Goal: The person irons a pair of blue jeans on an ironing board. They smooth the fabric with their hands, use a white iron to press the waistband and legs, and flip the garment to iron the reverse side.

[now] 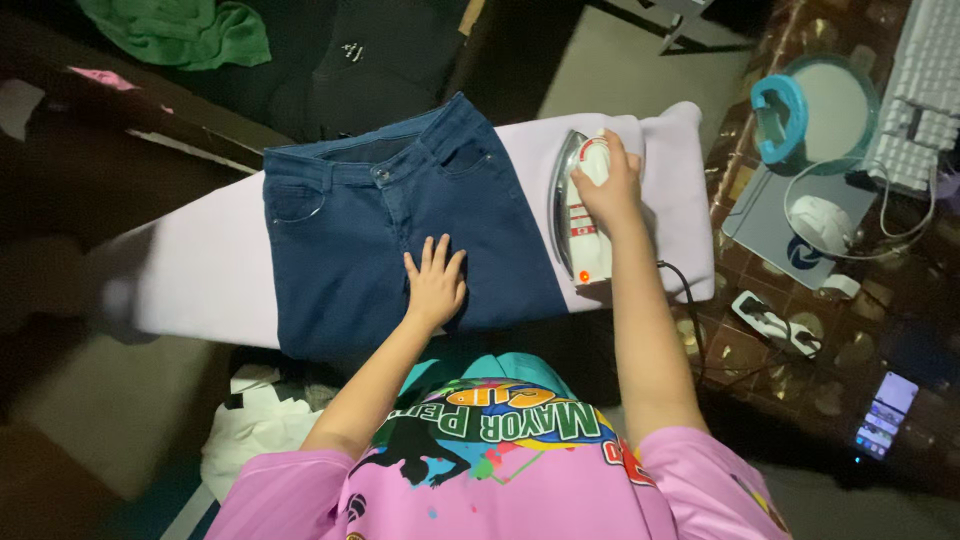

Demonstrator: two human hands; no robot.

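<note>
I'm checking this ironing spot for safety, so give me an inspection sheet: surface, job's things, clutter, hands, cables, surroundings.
Surface: ironing board with a pale lilac cover, bare at both ends.
Job's things: dark blue jeans lie flat across the board, waistband away from the person; white and red iron stands on the cover just right of them.
Clutter: white cloth below the board; green cloth beyond it.
Hands: left hand flat on the jeans; right hand grips the iron's handle.
Cables: dark iron cord drops off the board's right edge; power strip on the side table.
Surroundings: side table holding phone, keyboard.
</note>
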